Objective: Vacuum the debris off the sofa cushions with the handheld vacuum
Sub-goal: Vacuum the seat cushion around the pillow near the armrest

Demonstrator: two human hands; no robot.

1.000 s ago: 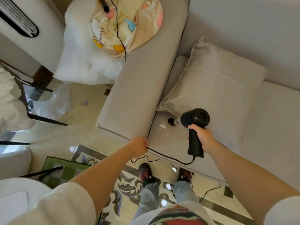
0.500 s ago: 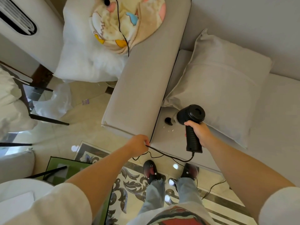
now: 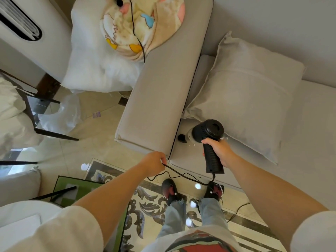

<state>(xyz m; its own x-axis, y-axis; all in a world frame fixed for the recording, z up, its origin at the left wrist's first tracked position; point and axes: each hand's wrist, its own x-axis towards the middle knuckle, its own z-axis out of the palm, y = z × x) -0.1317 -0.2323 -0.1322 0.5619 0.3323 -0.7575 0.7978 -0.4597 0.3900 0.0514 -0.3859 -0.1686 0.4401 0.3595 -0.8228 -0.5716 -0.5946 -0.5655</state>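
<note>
My right hand (image 3: 219,150) grips the ribbed handle of the black handheld vacuum (image 3: 209,132), whose nozzle points down at the seat cushion (image 3: 183,157) in the corner by the armrest. A few white crumbs of debris (image 3: 193,144) lie on the cushion under the vacuum. My left hand (image 3: 154,163) pinches the vacuum's black cord (image 3: 183,176) just off the sofa's front edge. The cord sags between my hands and runs to the handle's base.
A grey throw pillow (image 3: 245,93) leans against the sofa back right of the vacuum. The wide armrest (image 3: 163,91) carries a patterned round cushion (image 3: 143,24) with another cord over it. A white pillow (image 3: 94,66), chair legs and a patterned rug (image 3: 145,202) lie around my feet.
The vacuum has slid left along the seat cushion toward the armrest corner. Fewer white crumbs show on the cushion than a second ago. My left hand keeps its hold on the cord.
</note>
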